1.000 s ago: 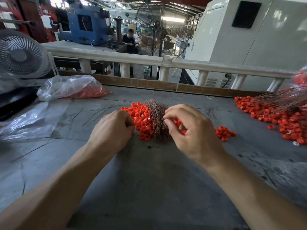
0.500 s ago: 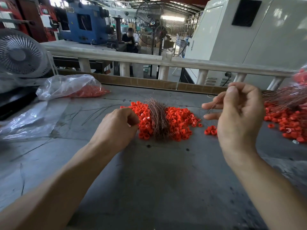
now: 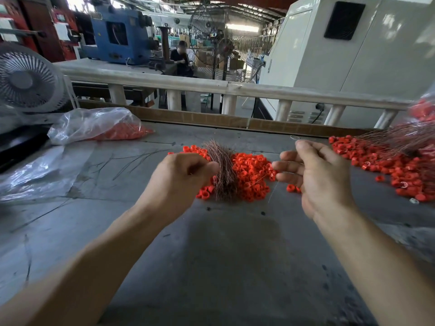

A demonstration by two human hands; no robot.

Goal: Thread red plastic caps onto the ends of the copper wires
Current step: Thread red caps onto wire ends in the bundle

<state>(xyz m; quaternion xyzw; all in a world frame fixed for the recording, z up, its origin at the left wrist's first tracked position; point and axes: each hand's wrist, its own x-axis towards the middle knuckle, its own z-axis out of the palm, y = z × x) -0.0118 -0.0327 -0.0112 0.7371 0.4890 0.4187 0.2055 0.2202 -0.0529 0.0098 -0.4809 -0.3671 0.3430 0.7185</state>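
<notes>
From the head view, the step in hand looks like getting one thin copper wire ready for a red cap. To do it well, I think the right hand (image 3: 322, 177) should keep a soft but firm pinch near the tip of the wire, so the tip does not wobble, and the cap's hole should meet the tip straight on. The single wire (image 3: 274, 190) is very thin and hard to see; it seems to hang down from the right hand toward the table (image 3: 223, 255). The right hand is up off the table, its thumb and first finger pressed together at the top in a pinch, while its other fingers (image 3: 286, 165) stick out loosely to the left. The left hand (image 3: 181, 177) is curled, and its thumb touches the bundle of copper wires (image 3: 223, 168); I cannot tell if it holds a cap inside. The pile of red caps (image 3: 249, 177) lies on the table between the two hands, just past the bundle. More red caps with wires (image 3: 388, 158) lie beyond the right hand, on its outer side.
</notes>
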